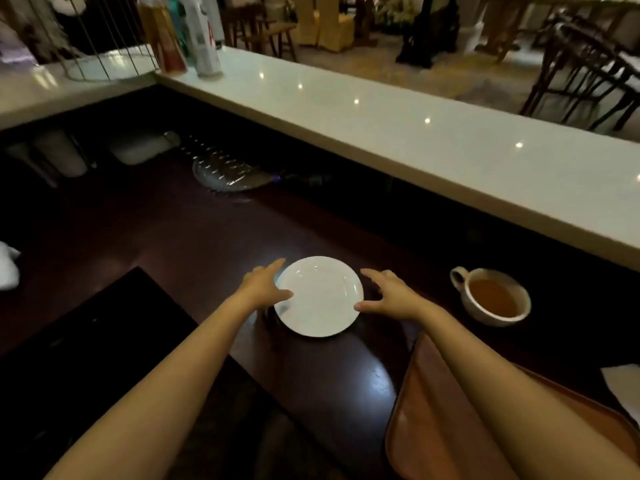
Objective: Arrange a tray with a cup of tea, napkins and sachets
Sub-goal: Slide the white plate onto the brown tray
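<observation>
Head view looks down on a dark wooden counter (214,237), where a white saucer (318,296) lies flat between both hands. The left hand (265,285) is spread open with its thumb touching the rim at 9 o'clock; the right hand (389,294) is equally open, its thumb at the rim at 3 o'clock, and neither has closed yet. The saucer looks like glazed ceramic: stiff, light, slick and chippable (worth lifting level). Opposite rim edges seem the best hold. The cup of tea (491,297) sits at 3 o'clock from the saucer, well apart, nearly full, so likely to slop; its handle points to 10 o'clock. The brown tray (429,420) lies at 5 o'clock, with a white napkin (623,386) on its far-right part.
</observation>
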### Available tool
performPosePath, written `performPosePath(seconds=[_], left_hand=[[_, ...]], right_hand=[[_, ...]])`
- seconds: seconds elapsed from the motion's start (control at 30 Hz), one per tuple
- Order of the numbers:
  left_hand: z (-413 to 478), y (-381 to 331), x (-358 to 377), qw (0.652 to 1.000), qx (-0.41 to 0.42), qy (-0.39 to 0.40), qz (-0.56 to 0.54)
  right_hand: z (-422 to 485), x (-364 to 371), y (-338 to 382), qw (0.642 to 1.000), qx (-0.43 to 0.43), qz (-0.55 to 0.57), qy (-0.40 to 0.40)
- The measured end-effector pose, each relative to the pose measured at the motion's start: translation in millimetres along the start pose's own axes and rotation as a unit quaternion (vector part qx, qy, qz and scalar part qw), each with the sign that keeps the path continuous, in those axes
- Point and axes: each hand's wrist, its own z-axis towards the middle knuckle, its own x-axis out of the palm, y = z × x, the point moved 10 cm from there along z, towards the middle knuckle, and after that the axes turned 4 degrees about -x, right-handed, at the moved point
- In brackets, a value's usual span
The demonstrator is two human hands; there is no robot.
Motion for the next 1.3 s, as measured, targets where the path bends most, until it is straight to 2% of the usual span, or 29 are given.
performPosePath(seconds=[0.1,0.27,0.57,0.73,0.97,1.17,1.3], left_hand=[[8,5,10,1.000,-0.021,-0.002,-0.003],[19,1,22,1.000,0.008,-0.009,-0.013],[16,-8,23,0.999,0.017,-0.030,-0.036],[-9,-42,24,0.996,0.056,-0.049,-0.053],[-54,-112,56,0.991,0.116,-0.052,-0.038],[-95,-168,107,0.979,0.202,-0.017,0.015],[-118,-189,139,0.971,0.235,0.019,0.042]], right_hand=[[14,14,-6,1.000,0.025,0.000,0.005],[33,22,-1,0.999,0.014,0.045,-0.027],[29,14,0,0.997,0.019,0.031,-0.063],[-15,-11,-10,0.994,0.020,0.034,-0.097],[-103,-37,-51,0.987,0.083,0.018,-0.137],[-190,-32,-93,0.969,0.155,0.072,-0.180],[-233,-18,-111,0.963,0.163,0.083,-0.196]])
